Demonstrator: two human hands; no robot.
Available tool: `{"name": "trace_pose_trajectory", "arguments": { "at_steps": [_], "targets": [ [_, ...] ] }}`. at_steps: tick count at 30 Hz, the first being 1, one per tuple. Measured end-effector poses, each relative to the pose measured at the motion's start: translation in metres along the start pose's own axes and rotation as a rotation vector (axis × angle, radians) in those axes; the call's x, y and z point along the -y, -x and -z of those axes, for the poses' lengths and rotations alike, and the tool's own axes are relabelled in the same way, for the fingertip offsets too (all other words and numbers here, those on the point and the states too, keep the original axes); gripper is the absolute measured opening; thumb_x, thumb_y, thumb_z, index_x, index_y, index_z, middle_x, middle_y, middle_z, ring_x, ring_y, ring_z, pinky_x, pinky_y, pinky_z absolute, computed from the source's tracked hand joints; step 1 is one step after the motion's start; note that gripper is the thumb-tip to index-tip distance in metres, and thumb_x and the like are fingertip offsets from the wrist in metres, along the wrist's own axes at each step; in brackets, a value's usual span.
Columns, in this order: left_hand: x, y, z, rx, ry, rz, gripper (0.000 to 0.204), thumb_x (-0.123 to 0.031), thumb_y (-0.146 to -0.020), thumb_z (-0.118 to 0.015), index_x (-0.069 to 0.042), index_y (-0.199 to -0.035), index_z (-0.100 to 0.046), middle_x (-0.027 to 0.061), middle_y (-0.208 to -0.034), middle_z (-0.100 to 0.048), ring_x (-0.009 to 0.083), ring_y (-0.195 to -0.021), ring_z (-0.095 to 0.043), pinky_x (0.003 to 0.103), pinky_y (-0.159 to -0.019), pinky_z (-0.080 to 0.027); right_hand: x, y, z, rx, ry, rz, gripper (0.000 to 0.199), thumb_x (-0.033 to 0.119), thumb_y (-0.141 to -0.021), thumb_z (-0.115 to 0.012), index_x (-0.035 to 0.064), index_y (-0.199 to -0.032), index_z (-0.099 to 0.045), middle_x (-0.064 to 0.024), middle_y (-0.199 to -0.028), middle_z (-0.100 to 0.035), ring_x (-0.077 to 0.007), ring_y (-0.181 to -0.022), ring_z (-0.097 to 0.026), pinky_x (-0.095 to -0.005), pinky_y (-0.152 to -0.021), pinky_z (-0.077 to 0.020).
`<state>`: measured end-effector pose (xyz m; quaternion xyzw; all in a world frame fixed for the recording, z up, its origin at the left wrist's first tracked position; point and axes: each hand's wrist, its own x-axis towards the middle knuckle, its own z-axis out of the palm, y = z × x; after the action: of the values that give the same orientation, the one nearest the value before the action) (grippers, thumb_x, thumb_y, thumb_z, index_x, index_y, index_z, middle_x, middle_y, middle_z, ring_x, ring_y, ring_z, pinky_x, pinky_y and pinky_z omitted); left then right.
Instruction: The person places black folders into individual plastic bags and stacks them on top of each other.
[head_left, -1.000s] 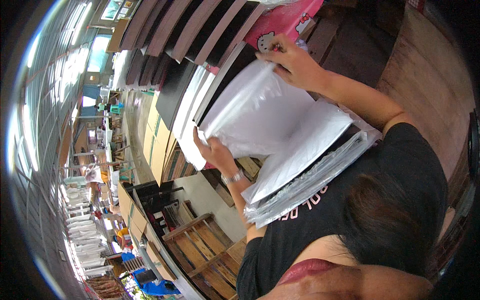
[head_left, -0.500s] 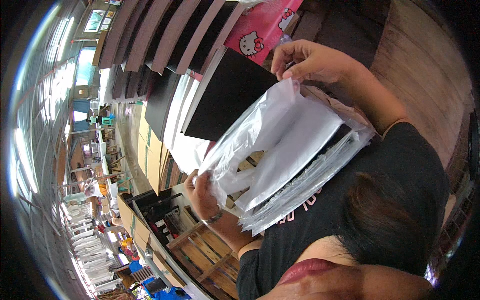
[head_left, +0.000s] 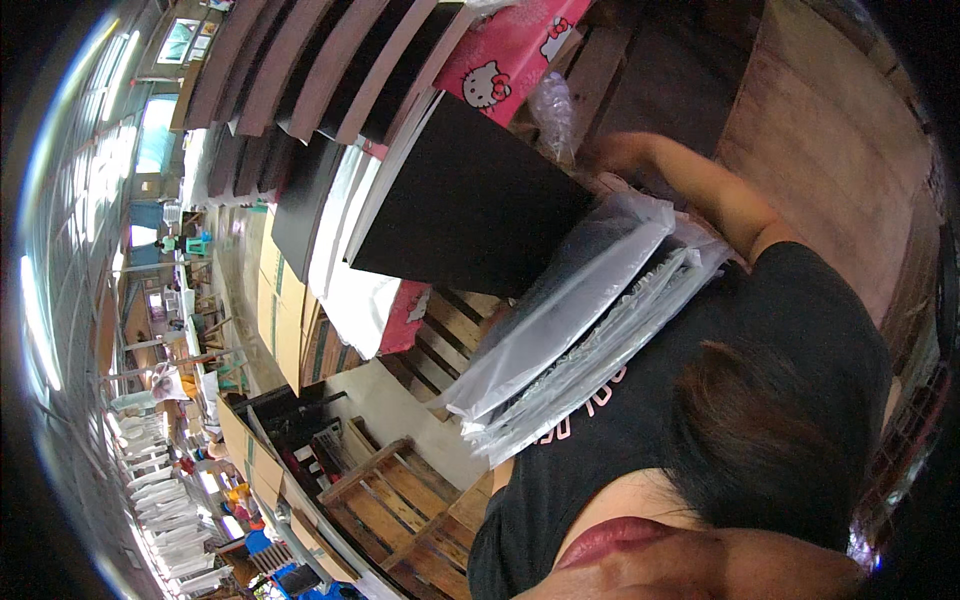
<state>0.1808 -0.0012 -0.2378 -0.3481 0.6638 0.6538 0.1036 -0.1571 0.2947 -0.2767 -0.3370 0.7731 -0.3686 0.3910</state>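
My right hand (head_left: pixel 618 152) is smeared by motion beside a crumpled clear plastic wrap (head_left: pixel 552 115), just past the upper end of a pile of clear plastic bags (head_left: pixel 590 345). How its fingers are set does not show. The bags lie in a loose, layered stack against the front of my black shirt, with wrinkled edges. Only a bit of my left arm (head_left: pixel 503 474) shows below them; the left hand is hidden behind the plastic. Past the bags lies a black flat panel (head_left: pixel 470 200) with pale layered edges.
Stacked dark panels (head_left: pixel 330 70) with brownish edges rise at the upper left, by a pink cartoon-patterned panel (head_left: pixel 500 75). Flattened cardboard (head_left: pixel 275 300) stands left. A slatted wooden pallet (head_left: pixel 400 515) lies low in view. Workbenches and people appear farther left.
The whitish bag my two hands held spread has come down onto the pile. My right hand has moved off its edge toward the crumpled wrap; my left hand has gone out of sight.
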Motion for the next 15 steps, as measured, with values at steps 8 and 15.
{"name": "trace_pose_trajectory", "arguments": {
  "at_steps": [8, 15],
  "targets": [
    [-0.108, 0.069, 0.042, -0.299, 0.172, -0.687, 0.036, -0.004, -0.076, -0.069, 0.001, -0.110, -0.057, 0.0053, -0.098, -0.058, 0.0084, -0.076, -0.053, 0.018, -0.061, -0.040, 0.111, 0.051, -0.025, 0.833, -0.228, 0.508, 0.049, 0.038, -0.093, -0.047, 0.0015, -0.125, -0.050, -0.0123, -0.124, -0.052, -0.0221, -0.117, -0.045, -0.0336, -0.102, -0.0298],
    [-0.171, 0.054, -0.046, 0.062, 0.118, -0.901, 0.037, -0.001, -0.072, -0.063, 0.002, -0.108, -0.056, 0.0116, -0.104, -0.056, 0.0188, -0.091, -0.053, 0.029, -0.084, -0.043, 0.152, 0.000, -0.044, 0.202, -0.040, 0.667, 0.061, 0.041, -0.085, -0.058, 0.0077, -0.133, -0.041, -0.0198, -0.125, -0.051, -0.0303, -0.115, -0.049, -0.0403, -0.096, -0.0377]
  ]
}}
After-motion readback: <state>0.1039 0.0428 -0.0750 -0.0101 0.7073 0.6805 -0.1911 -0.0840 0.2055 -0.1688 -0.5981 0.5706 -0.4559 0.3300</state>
